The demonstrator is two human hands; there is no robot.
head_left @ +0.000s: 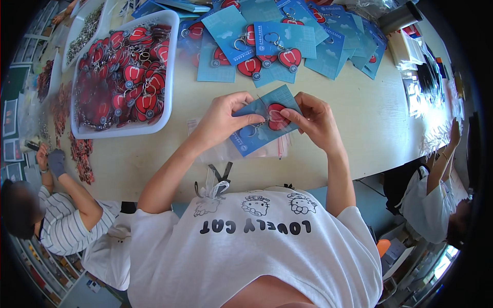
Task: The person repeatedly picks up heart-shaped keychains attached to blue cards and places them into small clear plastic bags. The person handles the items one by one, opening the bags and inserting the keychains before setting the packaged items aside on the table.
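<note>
A blue backing card (264,134) is held tilted between my hands above the table. On it lies a red heart-shaped keychain (277,117), its metal split ring (248,131) towards the card's lower left part. My left hand (224,117) is closed at the card's left side, thumb on the front by the chain and fingers partly hidden. My right hand (319,120) pinches the right side, thumb pressed on the heart and fingers behind the card. Under the card, clear plastic bags (221,154) lie on the table near my body.
A white bin (169,77) full of red heart keychains stands at the left. Blue cards with keychains (285,41) lie piled at the far side. Clear bags (436,123) are heaped at right. One person (67,215) works at the left, another (431,200) at the right.
</note>
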